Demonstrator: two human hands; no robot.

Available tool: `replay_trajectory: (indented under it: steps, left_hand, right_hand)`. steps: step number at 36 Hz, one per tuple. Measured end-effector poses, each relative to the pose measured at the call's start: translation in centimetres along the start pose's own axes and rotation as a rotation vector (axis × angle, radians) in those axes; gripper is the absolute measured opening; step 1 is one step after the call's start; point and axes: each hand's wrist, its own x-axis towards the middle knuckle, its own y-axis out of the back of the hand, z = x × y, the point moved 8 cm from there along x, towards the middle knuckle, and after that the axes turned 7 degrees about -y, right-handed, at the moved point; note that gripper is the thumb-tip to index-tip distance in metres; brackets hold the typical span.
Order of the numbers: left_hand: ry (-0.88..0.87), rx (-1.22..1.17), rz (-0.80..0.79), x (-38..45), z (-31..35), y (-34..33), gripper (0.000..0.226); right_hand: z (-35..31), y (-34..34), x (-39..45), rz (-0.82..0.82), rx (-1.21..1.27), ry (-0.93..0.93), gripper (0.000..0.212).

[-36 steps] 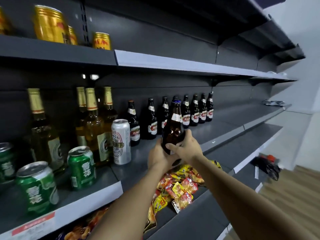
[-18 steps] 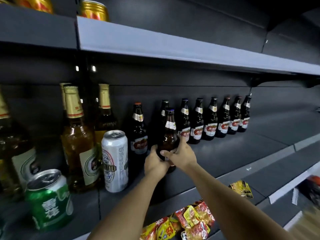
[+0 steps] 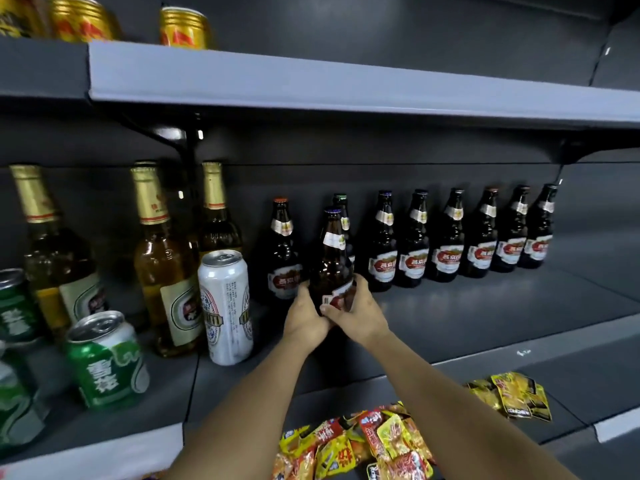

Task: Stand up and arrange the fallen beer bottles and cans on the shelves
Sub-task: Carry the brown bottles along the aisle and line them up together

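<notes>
- Head view: the brown beer bottle [image 3: 330, 261] is upright and deeper in on the middle shelf [image 3: 467, 317] than a second ago, when it was carried out over the shelf's front edge above the snack packets [image 3: 381, 441].
- Both hands are wrapped round its lower body: the left hand [image 3: 304, 315] from the left, the right hand [image 3: 360, 311] from the right with its thumb across the label.
- Its base is hidden behind the hands, so I cannot tell whether it already rests on the shelf.
- It is just in front of the back-edge row of dark bottles [image 3: 446, 237], lined up with the place between the orange-capped bottle [image 3: 282, 251] and the next labelled one, where a green-capped bottle [image 3: 341, 202] peeks out behind it.
- For the task, this bottle is nearly placed: what seems left is to seat it, square the label forward and let go.
- Toward the shelf's left end, the white can [image 3: 227, 306], the gold-foil bottles [image 3: 162, 261] and the green cans [image 3: 107, 358] stand upright; none lies fallen in view.
- Gold cans [image 3: 183, 27] stand on the upper shelf [image 3: 346, 84].
</notes>
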Motion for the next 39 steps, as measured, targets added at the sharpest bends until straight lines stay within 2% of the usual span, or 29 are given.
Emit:
replay_trajectory:
  steps: [2, 5, 7, 9, 12, 16, 21, 27, 30, 33, 35, 37, 39]
  left_hand:
    - [-0.014, 0.057, 0.057, -0.7, 0.3, 0.4, 0.067]
    - [-0.019, 0.122, 0.131, -2.2, 0.5, 1.2, 0.074]
    - [-0.01, 0.195, 0.189, -3.5, 0.7, 2.2, 0.066]
    - [-0.02, 0.279, 0.275, -5.0, 1.0, 3.5, 0.055]
    - [-0.052, 0.349, 0.418, -7.4, 1.8, 6.0, 0.037]
    - [-0.104, 0.451, 0.605, -10.5, 2.7, 9.9, 0.026]
    - [-0.154, 0.601, 0.871, -13.8, 3.1, 16.0, 0.03]
    - [-0.119, 0.764, 1.084, -16.7, 1.7, 23.0, 0.044]
    - [-0.101, 0.821, 1.14, -18.4, 0.5, 26.2, 0.049]
    - [-0.013, 0.802, 1.165, -20.0, -2.0, 29.4, 0.058]
    - [0.06, 0.724, 1.164, -20.8, -4.1, 31.2, 0.068]
    - [0.165, 0.568, 1.083, -21.2, -6.6, 32.7, 0.084]
    - [0.284, 0.359, 0.908, -20.5, -10.2, 33.2, 0.102]
  right_hand:
    - [0.4, 0.3, -0.7, 0.04, -0.043, 0.038, 0.077]
    - [-1.0, 2.4, -2.6, 0.277, -0.137, 0.185, 0.056]
    - [-3.1, 3.7, -4.3, 0.426, -0.153, 0.35, 0.04]
    - [-5.1, 3.9, -5.6, 0.482, -0.151, 0.479, 0.032]
    - [-7.7, 2.9, -6.9, 0.464, -0.146, 0.585, 0.025]
    - [-9.8, 0.0, -8.3, 0.358, -0.072, 0.607, 0.02]
    - [-10.7, -3.8, -10.0, 0.24, -0.029, 0.556, 0.023]
    - [-15.2, -8.9, -13.5, 0.12, -0.182, 0.751, 0.012]
    - [-16.5, -13.2, -14.3, -0.053, -0.248, 0.669, 0.024]
    - [-16.8, -17.6, -14.9, -0.215, -0.256, 0.527, 0.052]
    - [-16.6, -19.8, -15.2, -0.252, -0.224, 0.423, 0.071]
    - [-16.4, -21.4, -15.3, -0.246, -0.17, 0.329, 0.086]
    - [-16.2, -22.6, -15.2, -0.225, -0.118, 0.258, 0.095]
